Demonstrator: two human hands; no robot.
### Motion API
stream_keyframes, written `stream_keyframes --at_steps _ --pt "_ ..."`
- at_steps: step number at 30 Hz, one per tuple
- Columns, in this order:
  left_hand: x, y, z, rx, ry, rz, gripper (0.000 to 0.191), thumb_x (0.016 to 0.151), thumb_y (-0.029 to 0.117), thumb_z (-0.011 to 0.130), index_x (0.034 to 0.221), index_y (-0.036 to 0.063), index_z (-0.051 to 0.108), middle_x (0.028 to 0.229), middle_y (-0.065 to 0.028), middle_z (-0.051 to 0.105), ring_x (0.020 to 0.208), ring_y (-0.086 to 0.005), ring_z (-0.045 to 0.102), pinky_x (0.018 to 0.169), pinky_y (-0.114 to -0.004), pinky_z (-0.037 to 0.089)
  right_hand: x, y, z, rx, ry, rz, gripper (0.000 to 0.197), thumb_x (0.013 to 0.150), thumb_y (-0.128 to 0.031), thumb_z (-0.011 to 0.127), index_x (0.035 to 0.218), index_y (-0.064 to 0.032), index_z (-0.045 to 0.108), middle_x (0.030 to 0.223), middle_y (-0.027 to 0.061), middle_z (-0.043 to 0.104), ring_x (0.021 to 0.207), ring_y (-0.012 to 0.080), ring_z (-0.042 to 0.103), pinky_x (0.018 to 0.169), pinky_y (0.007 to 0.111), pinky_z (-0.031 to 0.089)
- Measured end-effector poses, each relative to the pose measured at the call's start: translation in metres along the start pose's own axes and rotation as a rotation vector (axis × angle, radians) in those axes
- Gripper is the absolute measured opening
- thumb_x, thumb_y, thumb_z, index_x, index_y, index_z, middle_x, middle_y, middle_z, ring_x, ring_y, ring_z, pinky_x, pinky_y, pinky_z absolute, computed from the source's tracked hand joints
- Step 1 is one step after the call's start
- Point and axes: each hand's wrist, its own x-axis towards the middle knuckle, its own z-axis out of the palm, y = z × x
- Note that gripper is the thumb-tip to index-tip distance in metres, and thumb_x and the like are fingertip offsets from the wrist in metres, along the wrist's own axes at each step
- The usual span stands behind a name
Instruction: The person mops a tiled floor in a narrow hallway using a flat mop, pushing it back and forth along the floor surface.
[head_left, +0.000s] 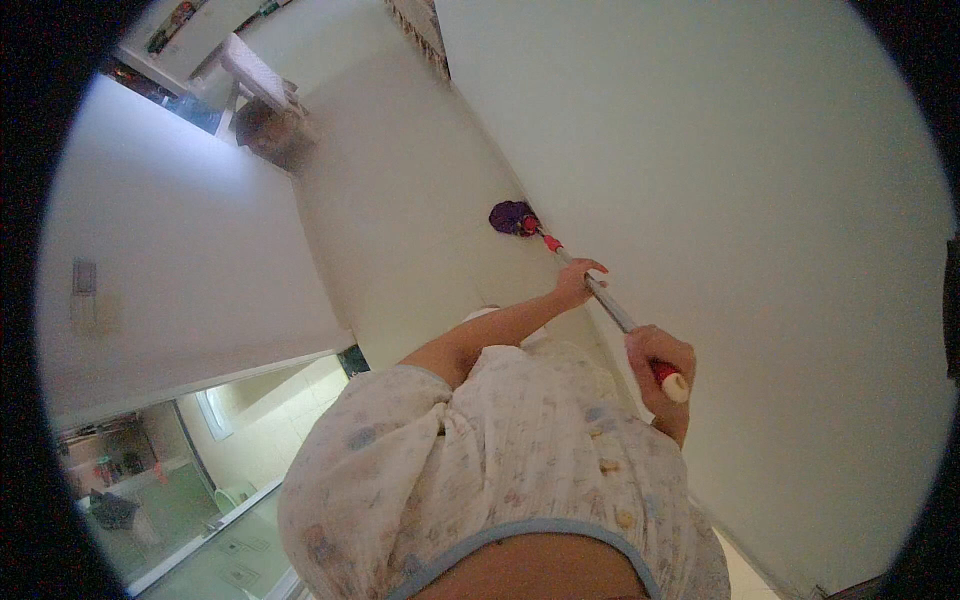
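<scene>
A mop with a silver metal pole (613, 306) runs slantwise from my body to the floor. Its dark purple mop head (511, 218) rests on the pale floor, close to the base of the wall on the right. My left hand (579, 283) is around the lower part of the pole, with some fingers loosely extended. Higher up, my right hand (660, 367) grips the pole near its red and white handle end (674, 386).
A long pale wall (735, 187) borders the floor on the right. Another wall (187, 225) stands at left, with brown and white furniture (274, 127) beyond its corner. At lower left is a glass-panelled doorway (247, 540). A fringed cloth (420, 34) hangs at the top.
</scene>
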Motion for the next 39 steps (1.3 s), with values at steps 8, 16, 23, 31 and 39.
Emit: stream_keyframes --at_steps 8,16,23,31,39 --pt "-0.005 -0.029 -0.003 0.159 -0.259 0.163 0.031 0.06 0.033 0.066 0.072 0.0067 0.055 0.08 -0.0127 0.054 0.081 -0.0294 0.049 0.069 -0.038 0.04 -0.017 0.011 0.014 0.131 0.088 -0.142 0.032 0.077 -0.024 0.054 0.056 -0.0019 0.044 0.049 0.0046 0.043 0.044 0.0165 0.042 0.048 0.032 0.041" --pt "-0.015 -0.045 -0.029 0.139 -0.345 0.236 0.026 0.058 0.025 0.065 0.065 0.0034 0.052 0.067 -0.015 0.054 0.067 -0.0297 0.052 0.058 -0.039 0.041 -0.003 -0.015 0.06 0.114 0.055 -0.078 0.041 0.077 -0.032 0.056 0.051 -0.0045 0.039 0.046 0.0026 0.038 0.041 0.0147 0.037 0.045 0.03 0.039" --pt "-0.058 -0.032 -0.089 0.026 -0.276 0.266 0.026 0.061 0.023 0.064 0.061 0.0012 0.051 0.06 -0.0154 0.052 0.056 -0.0299 0.051 0.051 -0.038 0.04 -0.001 -0.044 0.112 0.127 -0.001 -0.174 0.039 0.08 -0.029 0.052 0.051 -0.0081 0.036 0.043 0.0 0.035 0.038 0.0117 0.032 0.041 0.027 0.034" --pt "-0.087 -0.018 -0.149 0.09 -0.332 0.09 0.021 0.065 0.023 0.061 0.068 0.0028 0.056 0.066 -0.0138 0.056 0.061 -0.0259 0.054 0.055 -0.038 0.041 0.011 -0.068 0.15 0.128 0.054 -0.114 0.033 0.079 -0.019 0.054 0.053 -0.0051 0.04 0.046 0.0014 0.037 0.042 0.0145 0.035 0.043 0.029 0.034" --pt "-0.137 -0.043 -0.131 0.167 -0.35 0.044 0.024 0.066 0.025 0.06 0.082 0.0074 0.057 0.075 -0.0102 0.059 0.069 -0.0243 0.056 0.064 -0.036 0.043 -0.04 -0.059 0.143 0.321 0.116 -0.087 0.027 0.085 -0.011 0.039 0.059 -0.0069 0.036 0.048 0.0011 0.03 0.043 0.0138 0.028 0.043 0.03 0.027"
